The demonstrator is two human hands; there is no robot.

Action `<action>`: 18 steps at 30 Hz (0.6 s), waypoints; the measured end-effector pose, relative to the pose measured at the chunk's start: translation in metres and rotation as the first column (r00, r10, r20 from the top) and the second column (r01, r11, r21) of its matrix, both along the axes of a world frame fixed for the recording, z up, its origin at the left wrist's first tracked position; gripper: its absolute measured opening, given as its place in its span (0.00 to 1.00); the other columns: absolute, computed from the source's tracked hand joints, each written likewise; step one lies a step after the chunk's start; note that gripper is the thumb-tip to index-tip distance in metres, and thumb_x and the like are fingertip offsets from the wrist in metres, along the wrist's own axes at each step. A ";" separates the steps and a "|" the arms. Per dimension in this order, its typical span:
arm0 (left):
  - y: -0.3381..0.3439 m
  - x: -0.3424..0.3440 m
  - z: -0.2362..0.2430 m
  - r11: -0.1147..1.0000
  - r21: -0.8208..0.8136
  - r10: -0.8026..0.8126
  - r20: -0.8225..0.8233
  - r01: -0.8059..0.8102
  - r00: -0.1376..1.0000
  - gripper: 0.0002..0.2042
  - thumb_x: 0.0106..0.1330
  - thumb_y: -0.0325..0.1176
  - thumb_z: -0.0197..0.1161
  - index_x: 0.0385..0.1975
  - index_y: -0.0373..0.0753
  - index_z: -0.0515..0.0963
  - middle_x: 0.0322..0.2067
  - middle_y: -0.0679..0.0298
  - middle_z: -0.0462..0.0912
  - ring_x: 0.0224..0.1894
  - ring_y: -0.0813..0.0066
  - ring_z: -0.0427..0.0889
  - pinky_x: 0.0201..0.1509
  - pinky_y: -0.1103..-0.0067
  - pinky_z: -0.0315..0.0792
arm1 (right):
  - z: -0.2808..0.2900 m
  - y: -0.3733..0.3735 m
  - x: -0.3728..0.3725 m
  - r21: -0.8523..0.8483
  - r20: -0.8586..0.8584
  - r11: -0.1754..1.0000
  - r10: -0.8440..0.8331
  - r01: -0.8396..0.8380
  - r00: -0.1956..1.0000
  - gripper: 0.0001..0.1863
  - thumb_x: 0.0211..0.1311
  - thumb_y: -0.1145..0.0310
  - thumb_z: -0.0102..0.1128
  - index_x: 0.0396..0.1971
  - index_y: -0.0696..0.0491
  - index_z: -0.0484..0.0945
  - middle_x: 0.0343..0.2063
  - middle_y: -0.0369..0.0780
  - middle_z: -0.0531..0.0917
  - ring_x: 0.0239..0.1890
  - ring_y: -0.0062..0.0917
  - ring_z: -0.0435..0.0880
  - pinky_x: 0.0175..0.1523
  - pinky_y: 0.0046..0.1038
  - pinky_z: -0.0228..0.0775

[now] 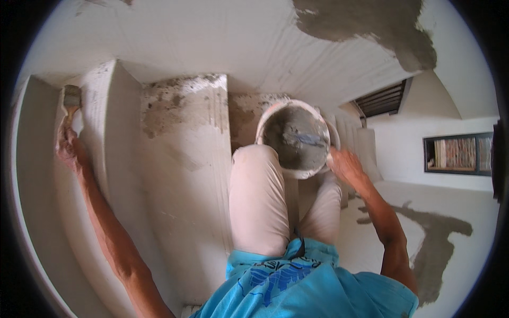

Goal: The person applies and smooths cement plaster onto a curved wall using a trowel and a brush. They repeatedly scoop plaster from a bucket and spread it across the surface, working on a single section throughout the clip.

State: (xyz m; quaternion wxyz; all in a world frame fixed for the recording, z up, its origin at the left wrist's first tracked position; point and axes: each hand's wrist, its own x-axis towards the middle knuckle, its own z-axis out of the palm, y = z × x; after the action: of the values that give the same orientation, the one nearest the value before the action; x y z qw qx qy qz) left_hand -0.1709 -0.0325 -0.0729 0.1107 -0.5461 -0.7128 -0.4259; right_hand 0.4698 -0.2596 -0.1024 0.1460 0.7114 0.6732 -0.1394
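My left hand (69,147), stretched out to the far left, is closed around the wooden handle of a paintbrush (71,97). The brush's bristles are grey and point away from me, over a pale stair step. Between and above my knees stands a round, pale bucket (271,112) partly filled with wet grey mortar (291,155). A trowel-like tool (310,139), smeared with mortar, lies in the bucket. My right hand (347,168) is closed at the bucket's right side, by its rim and pale curved handle; the fingertips are partly hidden.
Pale plastered stair steps (183,159) rise to the left, stained near the wall. Dark wet mortar patches mark the wall (371,24) ahead and the surface at the lower right (435,254). A dark-framed window (456,153) and a slatted opening (383,98) lie to the right.
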 end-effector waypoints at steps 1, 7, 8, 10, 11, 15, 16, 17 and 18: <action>0.001 -0.001 0.002 1.000 -0.017 0.005 0.016 -0.005 1.000 0.18 0.71 0.37 0.51 0.55 0.40 0.79 0.44 0.52 0.85 0.43 0.57 0.83 0.50 0.70 0.72 | -0.004 -0.002 0.002 -0.049 0.056 0.998 -0.031 0.033 0.998 0.10 0.57 0.68 0.62 0.34 0.59 0.78 0.27 0.54 0.83 0.36 0.51 0.84 0.43 0.47 0.75; -0.001 0.002 0.001 0.998 -0.047 0.050 0.087 -0.046 0.995 0.16 0.71 0.35 0.53 0.55 0.42 0.80 0.47 0.53 0.85 0.47 0.58 0.84 0.52 0.69 0.74 | 0.004 0.000 0.018 0.053 -0.207 0.998 -0.028 0.040 0.978 0.14 0.54 0.67 0.65 0.35 0.61 0.76 0.27 0.56 0.81 0.36 0.54 0.82 0.42 0.47 0.72; 0.000 0.001 0.002 0.997 -0.065 0.057 0.183 -0.046 0.981 0.15 0.71 0.35 0.54 0.54 0.44 0.81 0.46 0.53 0.85 0.45 0.59 0.85 0.50 0.70 0.74 | 0.006 0.005 0.017 0.068 -0.285 0.991 -0.094 0.118 0.954 0.15 0.53 0.66 0.65 0.36 0.61 0.76 0.28 0.56 0.81 0.36 0.55 0.82 0.42 0.46 0.72; 0.000 0.003 0.002 0.998 -0.044 0.052 0.160 -0.046 0.986 0.15 0.71 0.35 0.54 0.53 0.43 0.81 0.45 0.53 0.85 0.45 0.59 0.85 0.49 0.70 0.74 | 0.013 0.013 0.014 0.150 -0.402 0.976 -0.088 0.160 0.912 0.17 0.53 0.68 0.63 0.40 0.62 0.76 0.28 0.57 0.80 0.33 0.55 0.79 0.40 0.44 0.71; 0.000 0.002 0.003 0.998 -0.036 0.051 0.148 -0.046 0.988 0.15 0.71 0.35 0.54 0.53 0.43 0.81 0.45 0.53 0.85 0.46 0.58 0.85 0.49 0.69 0.74 | 0.016 0.022 0.011 0.226 -0.451 0.960 -0.046 0.165 0.891 0.17 0.53 0.68 0.63 0.41 0.62 0.76 0.27 0.55 0.80 0.31 0.52 0.80 0.39 0.42 0.71; 0.001 0.002 0.001 0.999 -0.023 0.037 0.131 -0.034 0.991 0.14 0.72 0.36 0.54 0.52 0.43 0.81 0.45 0.53 0.85 0.46 0.57 0.85 0.49 0.69 0.75 | 0.045 0.058 -0.036 0.238 -0.662 0.925 -0.069 0.297 0.746 0.19 0.55 0.67 0.61 0.45 0.63 0.76 0.25 0.47 0.80 0.26 0.36 0.80 0.36 0.34 0.71; 0.001 0.001 -0.001 0.999 -0.017 0.037 0.121 -0.035 0.992 0.14 0.72 0.36 0.54 0.52 0.43 0.81 0.45 0.53 0.85 0.46 0.57 0.85 0.49 0.69 0.75 | 0.049 0.069 -0.045 0.168 -0.716 0.925 -0.124 0.342 0.687 0.20 0.55 0.67 0.60 0.46 0.63 0.76 0.24 0.45 0.80 0.25 0.31 0.80 0.35 0.32 0.71; 0.002 0.000 -0.002 0.999 -0.010 0.038 0.111 -0.037 0.993 0.14 0.72 0.36 0.54 0.52 0.43 0.81 0.45 0.53 0.85 0.46 0.57 0.85 0.49 0.68 0.75 | 0.051 0.079 -0.054 0.085 -0.752 0.929 -0.177 0.360 0.635 0.19 0.56 0.67 0.60 0.45 0.63 0.76 0.24 0.43 0.79 0.24 0.28 0.80 0.34 0.32 0.71; 0.001 0.003 0.000 0.999 -0.006 0.037 0.104 -0.037 0.994 0.14 0.72 0.37 0.54 0.52 0.43 0.81 0.45 0.54 0.85 0.46 0.56 0.85 0.49 0.68 0.75 | 0.054 0.088 -0.061 0.000 -0.778 0.927 -0.235 0.374 0.583 0.18 0.56 0.67 0.59 0.44 0.63 0.76 0.24 0.42 0.79 0.24 0.25 0.79 0.34 0.31 0.71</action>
State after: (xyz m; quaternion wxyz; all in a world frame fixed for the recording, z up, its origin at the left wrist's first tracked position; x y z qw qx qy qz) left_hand -0.1684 -0.0311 -0.0734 0.0801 -0.5100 -0.7285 -0.4503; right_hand 0.4092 -0.1716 -0.0484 -0.2380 0.6988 0.5472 -0.3945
